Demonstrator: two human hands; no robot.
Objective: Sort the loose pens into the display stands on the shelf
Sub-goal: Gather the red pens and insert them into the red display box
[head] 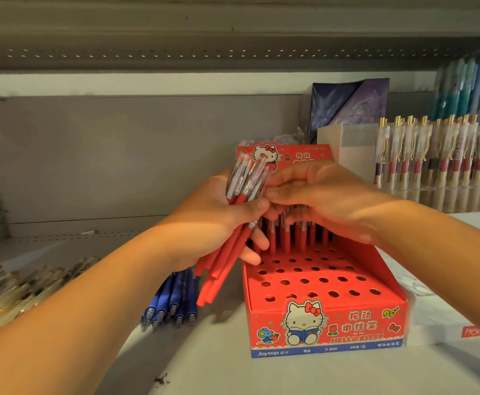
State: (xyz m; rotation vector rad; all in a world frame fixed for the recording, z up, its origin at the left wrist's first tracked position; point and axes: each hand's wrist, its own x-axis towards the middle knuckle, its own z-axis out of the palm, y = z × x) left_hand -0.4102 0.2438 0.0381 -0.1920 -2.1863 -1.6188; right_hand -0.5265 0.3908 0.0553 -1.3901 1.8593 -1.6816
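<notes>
Shelf of white metal (204,354) bearing a red perforated cardboard display stand (318,283), rear holes filled; left hand (213,223) grips a bundle of red-barrelled, clear-topped pens (224,260) beside it; right hand (327,195) pinches the bundle's top; risk: a slackened grip lets neighbouring pens slide out
</notes>
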